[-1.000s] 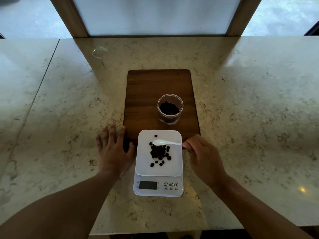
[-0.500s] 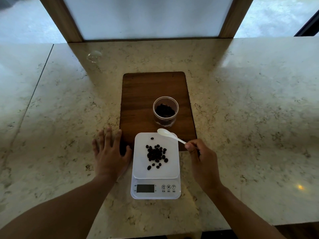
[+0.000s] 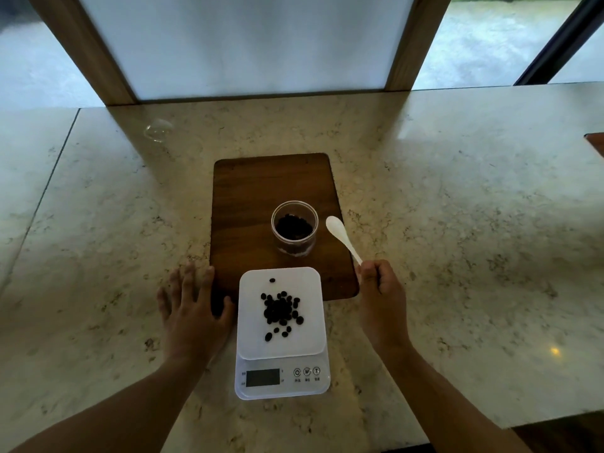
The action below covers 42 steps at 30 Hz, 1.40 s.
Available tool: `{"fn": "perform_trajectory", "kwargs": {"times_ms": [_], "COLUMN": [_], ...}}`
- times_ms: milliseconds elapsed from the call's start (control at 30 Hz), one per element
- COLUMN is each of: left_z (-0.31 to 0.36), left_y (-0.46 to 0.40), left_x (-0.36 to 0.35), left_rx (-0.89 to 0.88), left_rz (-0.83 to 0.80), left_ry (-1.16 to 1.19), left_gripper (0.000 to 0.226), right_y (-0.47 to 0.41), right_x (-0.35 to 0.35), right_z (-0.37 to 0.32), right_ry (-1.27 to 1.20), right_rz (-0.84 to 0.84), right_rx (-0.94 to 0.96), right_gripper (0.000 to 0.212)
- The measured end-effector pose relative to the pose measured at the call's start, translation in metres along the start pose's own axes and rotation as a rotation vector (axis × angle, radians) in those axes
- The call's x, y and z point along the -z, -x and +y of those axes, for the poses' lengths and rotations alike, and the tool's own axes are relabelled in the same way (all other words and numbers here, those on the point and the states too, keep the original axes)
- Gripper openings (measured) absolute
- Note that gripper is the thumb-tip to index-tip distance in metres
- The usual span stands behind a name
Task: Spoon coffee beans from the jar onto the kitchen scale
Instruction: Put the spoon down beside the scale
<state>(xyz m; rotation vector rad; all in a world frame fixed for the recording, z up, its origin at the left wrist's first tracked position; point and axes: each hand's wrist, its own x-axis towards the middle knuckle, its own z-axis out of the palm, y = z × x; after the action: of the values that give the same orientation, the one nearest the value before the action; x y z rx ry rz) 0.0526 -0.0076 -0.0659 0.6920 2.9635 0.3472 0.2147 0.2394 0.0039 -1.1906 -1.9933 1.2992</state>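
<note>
1. Right hand [image 3: 380,289]: grip pinched closed around the handle end of a white plastic spoon [image 3: 343,238]. The bowl of the spoon appears empty.
2. Change noted: a second ago the spoon bowl lay over the platform of the white digital kitchen scale [image 3: 281,325], above the heap of beans. It has since lifted clear and swung back and to the right; its bowl now hangs just beside the right rim of the clear round glass jar [image 3: 294,227], not yet over the mouth.
3. Left hand [image 3: 192,317]: grip spread, fingers flat on the pale marble tabletop [image 3: 457,223], beside the left edge of the scale. It holds nothing and sits in the same place as before.
4. Task material: a cluster of dark coffee beans [image 3: 281,310] rests on the scale platform, with one stray bean near the far edge. More beans remain in the bottom of the jar, which stands upright on the dark wooden board [image 3: 242,207], behind the scale.
5. Assessment: one delivery looks complete and the spoon is returning for another load. Next move calls for bringing the bowl over the rim and dipping deep, as the bean level is low.
6. Scale display: unreadable from this view.
</note>
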Motion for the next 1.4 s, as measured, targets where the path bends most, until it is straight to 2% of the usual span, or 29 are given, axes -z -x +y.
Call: {"fn": "perform_trajectory", "kwargs": {"times_ms": [100,167,567,767,900,1000,1133,1267,1400], "left_z": [-0.002,-0.001,-0.002,-0.005,-0.005,-0.002,-0.001,-0.003,-0.012], "left_y": [0.001,0.002,0.0,-0.001,0.0,0.0,-0.001,-0.004,-0.012], "left_x": [0.0,0.0,-0.003,-0.006,-0.005,-0.001,0.004,0.008,0.017], "left_rx": [0.007,0.006,0.01,0.01,0.003,-0.003,0.0,0.019,0.036], "left_rz": [-0.009,-0.009,-0.011,-0.043,-0.056,-0.065,-0.084,-0.206,-0.317], "left_ry": [0.0,0.002,0.013,-0.009,0.027,0.032,0.041,0.018,-0.009], "left_gripper": [0.079,0.08,0.078,0.079,0.079,0.078,0.079,0.082,0.087], "right_y": [0.01,0.018,0.039,0.047,0.05,0.051,0.049,0.042,0.033], "right_x": [0.001,0.0,-0.011,-0.007,-0.009,-0.01,-0.01,-0.007,-0.004], "right_z": [0.017,0.026,0.034,0.029,0.028,0.025,0.02,0.016,0.003], "right_ry": [0.036,0.075,0.4,0.311,0.488,0.6,0.689,0.838,0.854], "right_rz": [0.014,0.0,0.073,-0.006,-0.082,-0.092,-0.128,-0.219,-0.327], "right_rx": [-0.173,-0.213,-0.124,-0.117,-0.058,-0.057,-0.064,-0.033,-0.075], "right_gripper": [0.018,0.016,0.013,0.006,0.008,0.017,0.017,0.021,0.023]}}
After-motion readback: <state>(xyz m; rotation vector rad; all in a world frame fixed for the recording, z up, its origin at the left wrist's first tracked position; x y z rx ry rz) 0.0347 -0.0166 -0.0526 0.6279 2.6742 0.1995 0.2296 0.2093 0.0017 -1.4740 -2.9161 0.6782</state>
